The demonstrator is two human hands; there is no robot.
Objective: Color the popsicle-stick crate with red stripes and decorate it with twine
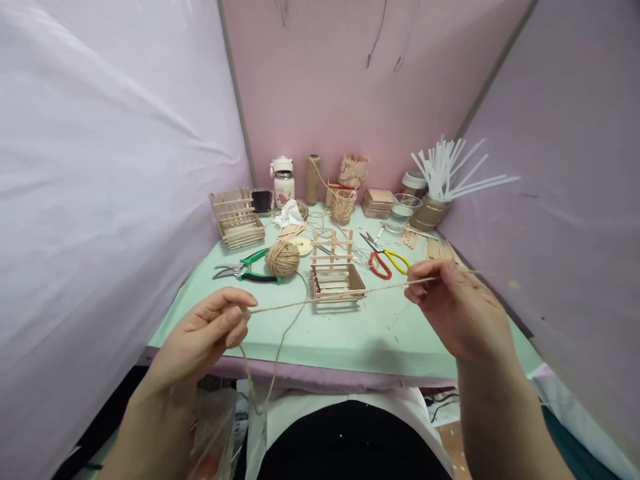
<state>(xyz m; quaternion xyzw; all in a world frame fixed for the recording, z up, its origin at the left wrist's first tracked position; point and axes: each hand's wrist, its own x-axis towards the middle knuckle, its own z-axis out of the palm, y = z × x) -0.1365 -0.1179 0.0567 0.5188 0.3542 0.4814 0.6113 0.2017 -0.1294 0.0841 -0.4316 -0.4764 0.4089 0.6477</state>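
Observation:
A length of jute twine (285, 307) is stretched between my two hands above the table's near part. My left hand (213, 327) pinches it at the left. On the other side my right hand (445, 290) grips it, with a short end sticking out past the fingers. From my left hand the twine hangs below the table edge, then runs up to a ball of twine (283, 259). Behind the taut stretch stands a small wooden stick basket (360, 283) with a slatted back.
Green-handled pruning shears (260, 277) lie left, red-and-yellow scissors (381, 265) right. Another stick basket (240, 233) stands back left. Along the back are a bottle (284, 183), a clear cup (400, 217) and a holder of white strips (445, 173). Cloth walls flank the table.

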